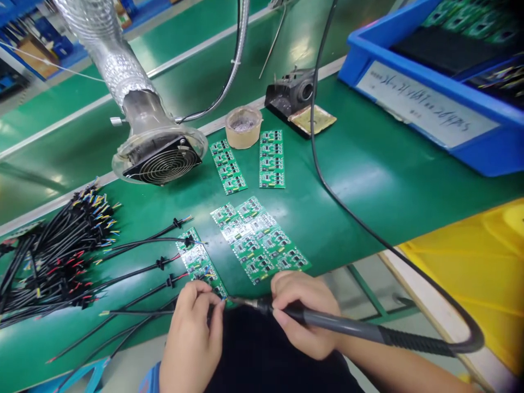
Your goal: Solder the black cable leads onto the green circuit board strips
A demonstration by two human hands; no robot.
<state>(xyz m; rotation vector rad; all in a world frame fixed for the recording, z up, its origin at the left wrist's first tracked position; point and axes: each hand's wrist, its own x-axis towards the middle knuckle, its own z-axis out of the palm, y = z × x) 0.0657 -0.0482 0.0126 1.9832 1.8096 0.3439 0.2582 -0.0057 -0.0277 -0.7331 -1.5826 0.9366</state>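
My right hand (307, 314) is wrapped round the grey handle of a soldering iron (352, 326), whose tip points left at the near end of a green circuit board strip (199, 262). There, my left hand (192, 327) pinches the wire end of a black cable (143, 313) against the board's edge. My fingers partly hide the wires, and I cannot tell whether the tip touches them. Several other black cables (147, 267) reach the same strip, with coloured wire ends at it. Close by on the right lie more circuit boards (262, 240), side by side.
A pile of black cables (61, 256) lies at left. Overhead hangs a fume extractor (164, 155). Behind the boards are a tape roll (243, 128), two board strips (272, 161) and an iron stand (292, 93). The iron's cord (347, 210) loops past a blue bin (413, 82) at right.
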